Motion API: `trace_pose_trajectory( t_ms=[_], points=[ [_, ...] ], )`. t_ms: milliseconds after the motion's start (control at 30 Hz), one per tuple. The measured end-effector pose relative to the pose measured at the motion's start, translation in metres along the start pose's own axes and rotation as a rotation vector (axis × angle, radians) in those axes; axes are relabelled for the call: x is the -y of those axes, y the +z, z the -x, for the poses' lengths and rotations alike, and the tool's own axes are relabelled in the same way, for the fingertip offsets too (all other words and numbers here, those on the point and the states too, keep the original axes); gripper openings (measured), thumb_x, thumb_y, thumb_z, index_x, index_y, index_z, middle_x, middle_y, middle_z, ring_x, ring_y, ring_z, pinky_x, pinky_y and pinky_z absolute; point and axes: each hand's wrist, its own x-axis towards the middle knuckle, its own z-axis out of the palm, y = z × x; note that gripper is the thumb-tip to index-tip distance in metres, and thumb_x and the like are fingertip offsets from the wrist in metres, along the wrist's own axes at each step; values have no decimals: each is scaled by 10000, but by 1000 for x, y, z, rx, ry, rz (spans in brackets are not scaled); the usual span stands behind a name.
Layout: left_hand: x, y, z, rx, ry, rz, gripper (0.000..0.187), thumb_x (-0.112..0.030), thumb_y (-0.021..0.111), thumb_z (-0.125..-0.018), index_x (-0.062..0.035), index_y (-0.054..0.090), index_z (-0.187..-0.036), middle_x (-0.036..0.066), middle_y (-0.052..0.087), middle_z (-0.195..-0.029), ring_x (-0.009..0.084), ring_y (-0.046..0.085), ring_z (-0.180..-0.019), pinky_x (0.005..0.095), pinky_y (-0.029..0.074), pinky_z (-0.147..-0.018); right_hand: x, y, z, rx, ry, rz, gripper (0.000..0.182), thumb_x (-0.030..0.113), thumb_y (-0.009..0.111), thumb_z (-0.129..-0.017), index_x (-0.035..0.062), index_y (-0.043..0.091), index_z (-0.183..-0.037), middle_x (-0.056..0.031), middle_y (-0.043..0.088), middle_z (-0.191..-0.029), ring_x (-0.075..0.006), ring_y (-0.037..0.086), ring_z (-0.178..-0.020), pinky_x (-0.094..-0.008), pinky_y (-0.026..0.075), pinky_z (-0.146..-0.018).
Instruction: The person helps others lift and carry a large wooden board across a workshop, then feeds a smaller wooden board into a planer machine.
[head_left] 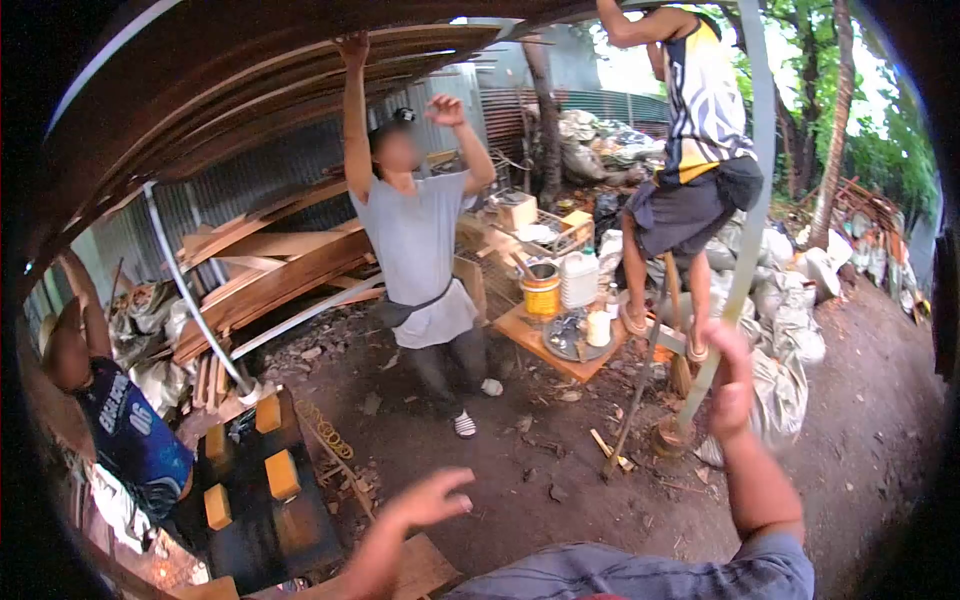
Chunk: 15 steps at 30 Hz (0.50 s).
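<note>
My left hand (pixel 432 499) is held out low in front of me, fingers apart and nothing in it. Beyond it lies bare dirt ground, with a dark board (pixel 265 510) bearing several yellow-orange blocks (pixel 283 475) to its left. My right hand (pixel 735 385) is raised on the right, palm facing inward and fingers stretched upward, slightly blurred. It overlaps the edge of a tall pale post (pixel 752 230) in this view, its fingers not wrapped round it.
One person in grey (pixel 420 230) reaches to the overhead frame (pixel 300 75); another in blue (pixel 140 430) reaches up at left. A third (pixel 700 130) stands raised beside the post. A wooden table (pixel 575 368) carries a yellow bucket (pixel 541 292). Planks (pixel 280 285) and sacks (pixel 775 390) lie around.
</note>
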Motion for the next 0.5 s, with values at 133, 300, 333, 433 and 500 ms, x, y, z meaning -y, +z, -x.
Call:
trace_pose_trajectory(
  t_ms=[133,300,333,433,500],
  points=[
    [17,152,10,74,-362,443,579,-378,588,-874,-67,420,-1332,189,464,-1322,300,473,-1195,387,389,-993,-86,36,108,378,380,27,467,346,506,-896,9,490,-1219,-192,521,-1217,-314,470,-1173,-406,344,-1010],
    [56,248,-16,90,-351,480,581,-402,577,-878,-85,418,-1338,204,491,-1289,309,489,-1177,391,409,-961,-163,54,268,790,685,-32,442,286,554,-905,15,487,-1248,-174,529,-1220,-282,474,-1184,-368,369,-997],
    [61,252,-27,107,-325,436,589,-412,577,-874,-84,419,-1338,204,496,-1283,310,492,-1175,395,414,-953,-170,48,283,845,686,-63,463,303,558,-902,7,485,-1251,-181,531,-1222,-280,483,-1178,-365,381,-985],
    [33,232,-56,78,-351,364,607,-435,574,-867,-84,420,-1338,203,496,-1286,314,494,-1174,402,415,-951,-181,32,312,879,803,-206,516,357,562,-893,-8,482,-1249,-204,535,-1215,-292,508,-1152,-363,401,-965],
    [12,207,-76,25,-401,328,617,-447,572,-864,-84,419,-1338,201,490,-1294,317,494,-1175,407,412,-956,-184,23,311,853,911,-321,549,394,562,-886,-15,481,-1244,-221,537,-1206,-306,524,-1133,-364,409,-956]
  ],
)
